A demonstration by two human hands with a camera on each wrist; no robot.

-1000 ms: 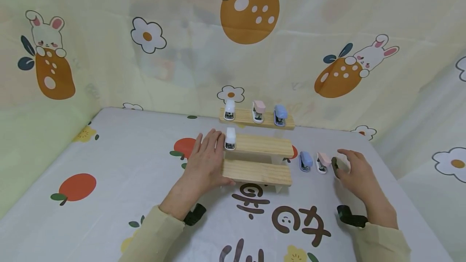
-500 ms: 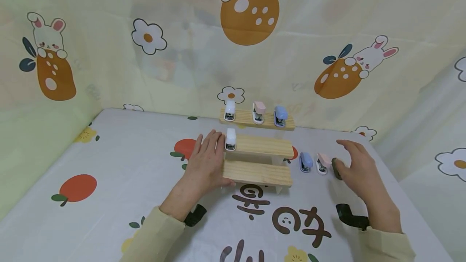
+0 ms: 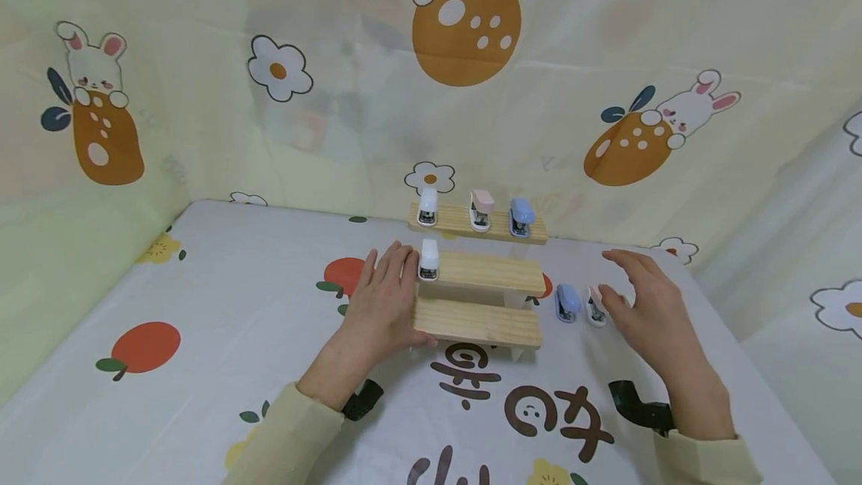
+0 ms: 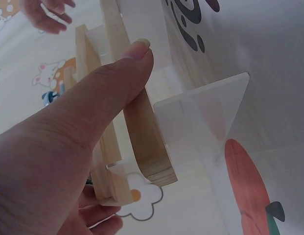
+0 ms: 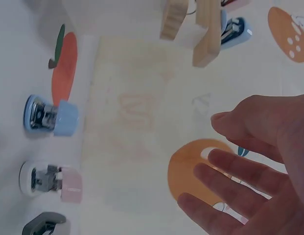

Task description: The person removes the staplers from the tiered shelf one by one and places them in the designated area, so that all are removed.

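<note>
My left hand (image 3: pixel 384 302) grips the left end of a tiered wooden display stand (image 3: pixel 478 320). In the left wrist view the thumb lies across the front board (image 4: pixel 149 142), with fingers behind the stand. A white mini stapler (image 3: pixel 428 260) stands at the left of the middle tier. Above the table on the right, my right hand (image 3: pixel 649 309) holds nothing, its thumb and fingers apart. It partly covers a pink mini stapler (image 3: pixel 595 308); a blue one (image 3: pixel 567 303) stands to the left. A dark stapler (image 5: pixel 44 223) shows in the right wrist view, hidden in the head view.
The top tier (image 3: pixel 453 221) carries white (image 3: pixel 427 206), pink (image 3: pixel 481 209) and blue (image 3: pixel 521 217) mini staplers. Clear supports (image 4: pixel 196 117) hold the boards up. A printed cloth (image 3: pixel 222 283) covers the table, and a patterned curtain (image 3: pixel 350 118) hangs behind.
My right hand has risen away from the dark stapler and shifted left over the pink one. My left hand stays on the stand, and the staplers have not moved.
</note>
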